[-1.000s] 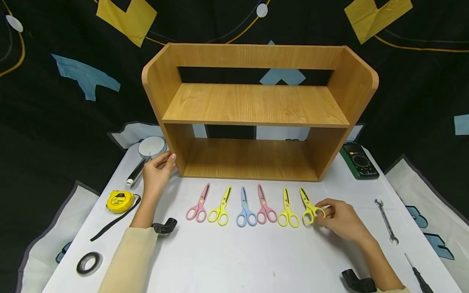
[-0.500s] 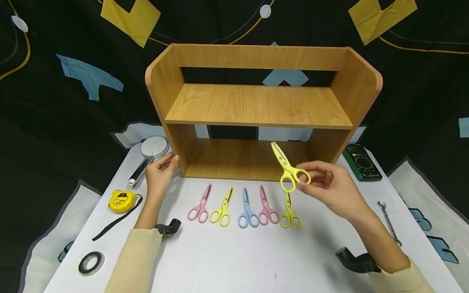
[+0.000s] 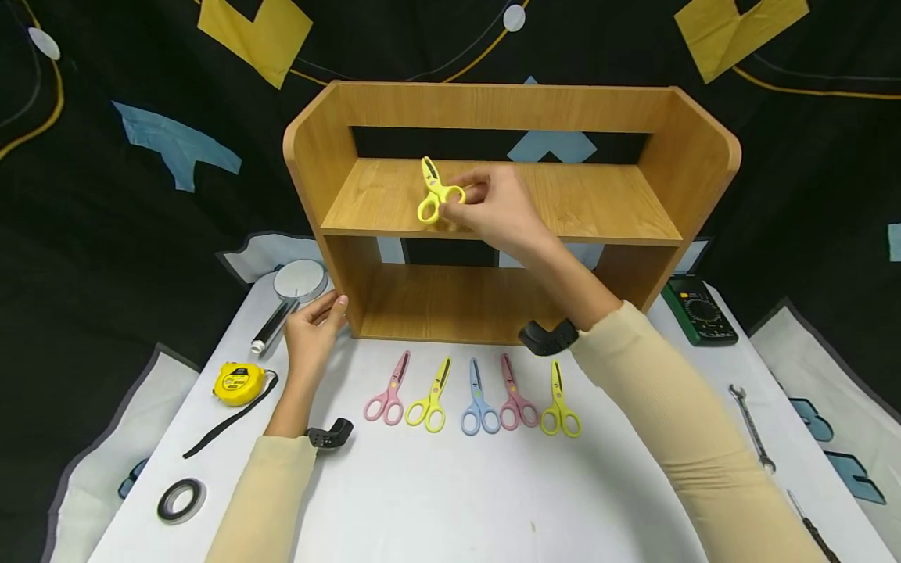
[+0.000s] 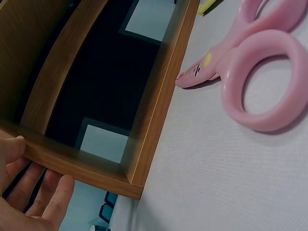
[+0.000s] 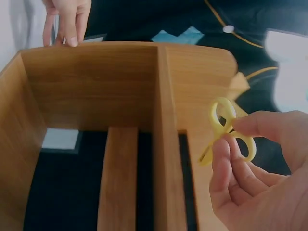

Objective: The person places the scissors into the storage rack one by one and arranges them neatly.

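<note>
Head view shows the right hand (image 3: 503, 209) above the middle of the frame, pinching the yellow scissors (image 3: 434, 192) by one handle ring between thumb and fingertips. They hang just to the left of that hand, over the left half of the upper shelf board (image 3: 605, 205); their long axis runs from the rings at lower left of the hand up toward the shelf's back opening, blade tip uppermost. Whether they touch the board I cannot tell. The right hand is the only one near them.

The left hand (image 3: 311, 335), at centre left, rests with relaxed, nearly straight fingers against the lower left corner of the wooden shelf unit (image 3: 704, 168), holding nothing.

Lower in the frame, a row of five scissors (image 3: 479, 391) lies on the white table (image 3: 450, 500), blades pointing toward the shelf.

Right wrist view is blurred: only the yellow rings and fingertips (image 5: 224, 149) read clearly, the blades being cut off behind the fingers.
</note>
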The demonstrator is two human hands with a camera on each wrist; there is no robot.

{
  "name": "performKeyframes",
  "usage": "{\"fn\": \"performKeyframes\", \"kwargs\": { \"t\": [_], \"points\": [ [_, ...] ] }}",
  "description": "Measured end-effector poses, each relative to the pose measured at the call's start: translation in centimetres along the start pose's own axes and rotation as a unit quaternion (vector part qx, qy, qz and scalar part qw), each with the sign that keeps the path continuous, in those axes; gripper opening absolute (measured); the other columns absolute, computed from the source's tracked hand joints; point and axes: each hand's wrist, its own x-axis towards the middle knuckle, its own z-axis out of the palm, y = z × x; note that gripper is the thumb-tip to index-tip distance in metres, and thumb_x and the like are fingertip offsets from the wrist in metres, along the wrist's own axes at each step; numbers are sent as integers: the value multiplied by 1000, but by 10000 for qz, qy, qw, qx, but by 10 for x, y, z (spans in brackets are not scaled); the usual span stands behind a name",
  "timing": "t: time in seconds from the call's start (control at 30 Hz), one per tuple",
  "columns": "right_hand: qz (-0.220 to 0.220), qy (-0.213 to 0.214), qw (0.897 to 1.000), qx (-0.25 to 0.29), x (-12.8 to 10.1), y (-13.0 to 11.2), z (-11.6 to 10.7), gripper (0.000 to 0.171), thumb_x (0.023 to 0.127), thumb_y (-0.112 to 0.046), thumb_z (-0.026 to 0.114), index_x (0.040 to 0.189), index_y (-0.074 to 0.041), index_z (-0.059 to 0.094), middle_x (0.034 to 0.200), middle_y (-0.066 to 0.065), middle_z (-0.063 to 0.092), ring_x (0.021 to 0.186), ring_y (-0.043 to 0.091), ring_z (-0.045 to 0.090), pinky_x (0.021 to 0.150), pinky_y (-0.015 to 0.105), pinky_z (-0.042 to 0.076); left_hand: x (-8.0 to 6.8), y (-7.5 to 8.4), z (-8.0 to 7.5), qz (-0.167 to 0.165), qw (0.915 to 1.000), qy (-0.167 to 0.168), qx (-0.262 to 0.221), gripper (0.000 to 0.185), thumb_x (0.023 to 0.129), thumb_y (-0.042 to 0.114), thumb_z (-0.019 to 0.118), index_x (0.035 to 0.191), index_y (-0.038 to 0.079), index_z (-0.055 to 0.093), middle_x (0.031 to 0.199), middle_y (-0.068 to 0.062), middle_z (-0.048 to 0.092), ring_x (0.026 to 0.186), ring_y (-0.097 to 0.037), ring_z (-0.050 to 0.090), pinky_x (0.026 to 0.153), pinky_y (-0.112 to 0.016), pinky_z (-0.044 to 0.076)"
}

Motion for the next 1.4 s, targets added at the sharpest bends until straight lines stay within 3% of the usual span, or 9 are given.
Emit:
{"fn": "performKeyframes", "kwargs": {
  "t": [0.07,0.17,0.3,0.4,0.5,0.77,0.9,1.07,1.4],
  "points": [
    [15,-65,9999,87,15,-4,15,38,96,-11,71,133,-3,65,101,10,74,89,23,73,75,30,67,1,-1,0,0,10000,17,2,42,96,26,76,130,3,70,130,-22,69,97,1,70,86,-27,64],
    [60,-137,9999,-61,33,-7,37,38,97,-12,70,133,-2,64,101,7,72,85,18,71,70,25,64,0,-1,-1,4,10000,76,-13,42,96,25,76,130,1,70,129,-22,70,96,1,71,84,-24,64],
    [139,-100,9994,-316,50,-8,60,39,97,-16,72,133,-2,65,94,4,67,72,9,59,55,14,49,-1,-2,-1,35,9999,82,-54,42,97,25,75,130,-1,69,128,-24,69,96,1,71,84,-23,64],
    [50,-62,9988,-493,56,-8,73,39,97,-20,75,131,-2,67,90,5,67,69,8,55,50,13,43,-1,-3,0,79,9999,67,-63,43,96,25,75,130,-1,69,127,-24,70,96,1,71,85,-24,64],
    [-84,-37,9966,-818,59,-6,80,39,96,-27,76,128,-5,69,95,3,69,77,8,57,55,14,46,0,-4,1,112,9999,50,-51,42,96,25,76,129,-1,70,125,-23,71,95,1,71,83,-23,64],
    [-230,-170,9826,-1834,62,-2,85,45,93,-38,79,127,-10,69,117,4,69,103,15,60,81,25,55,0,-3,2,145,9999,-18,13,43,96,27,76,129,-1,70,125,-24,71,93,2,71,81,-22,65],
    [-415,-291,9854,-1627,60,-1,82,50,93,-38,78,130,-7,67,124,7,67,111,18,61,91,27,57,1,-2,0,182,9998,33,44,41,96,26,76,128,0,71,124,-25,71,92,2,71,81,-23,65],
    [-753,-276,9914,-1034,44,4,61,56,91,-38,80,134,-5,64,126,9,67,109,20,63,89,27,59,0,3,1,184,9998,5,78,39,96,25,76,127,2,72,125,-25,71,92,2,71,82,-25,65],
    [-772,152,9958,-473,-36,46,-7,52,89,-34,84,131,-10,66,114,7,69,98,18,62,84,30,56,-2,4,1,109,9998,11,175,42,96,27,75,130,1,70,128,-24,70,93,2,70,84,-29,64]
  ]
}}
